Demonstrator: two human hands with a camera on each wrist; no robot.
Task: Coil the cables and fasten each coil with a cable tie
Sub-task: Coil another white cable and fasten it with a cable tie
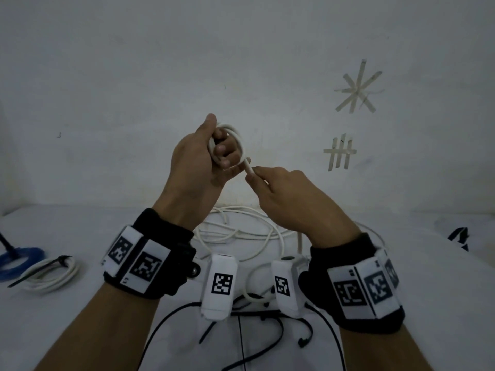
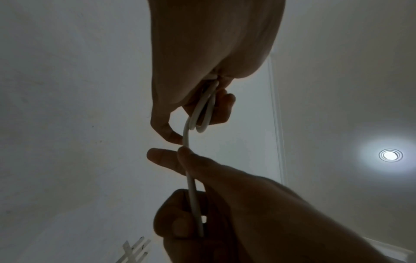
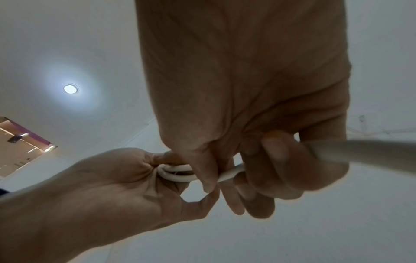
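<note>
While I hold both hands raised in front of a pale wall, my left hand (image 1: 198, 159) has its fingers curled through a small coil of white cable (image 1: 235, 141), a few round, smooth loops wrapped about the fingers. My right hand (image 1: 289, 194) pinches the same cable between thumb and forefinger just beside the coil, where the strand leaves it. I see no box, tray or other container, so everything else lies loose on the white worktop (image 1: 442, 277).

Below my wrists, the rest of the white cable lies in slack, tangled curves (image 1: 241, 234). At the far left, a finished white coil (image 1: 51, 274) lies flat, bound by a thin black cable tie (image 1: 40, 270) whose tail sticks out. Just beyond it sits a blue coil (image 1: 18, 261). Several loose black cable ties (image 1: 241, 325), thin and stiff, lie nearest me.

Only the head view shows the worktop, and strips of tape (image 1: 356, 87) stuck on the wall in a star and a grid. My left wrist view, dim and from below, shows the cable (image 2: 191, 186) running straight through my right hand's curled fingers (image 2: 180, 213). My right wrist view shows the coil (image 3: 178, 175) seated in the left palm, and a round ceiling light (image 3: 71, 89).
</note>
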